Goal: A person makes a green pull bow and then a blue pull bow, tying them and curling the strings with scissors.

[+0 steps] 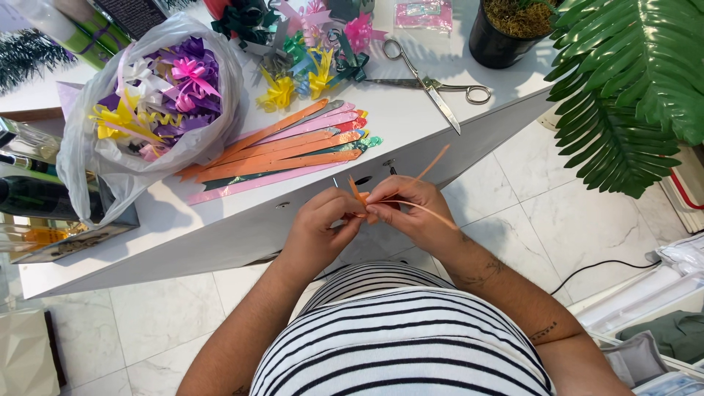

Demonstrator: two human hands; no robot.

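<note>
my left hand [320,220] and right hand [408,211] pinch orange ribbon [411,202] between fingertips, just off table [411,125] edge. on table: plastic bag [150,103] stuffed with ribbon bows [165,92], flat ribbon strips [286,150] beside it, scissors [433,84] further right.

A thin orange ribbon strip [411,205], partly bunched, is pinched between 2 hands just off the white bench's [411,125] edge, its loose ends curving up and right.
</note>
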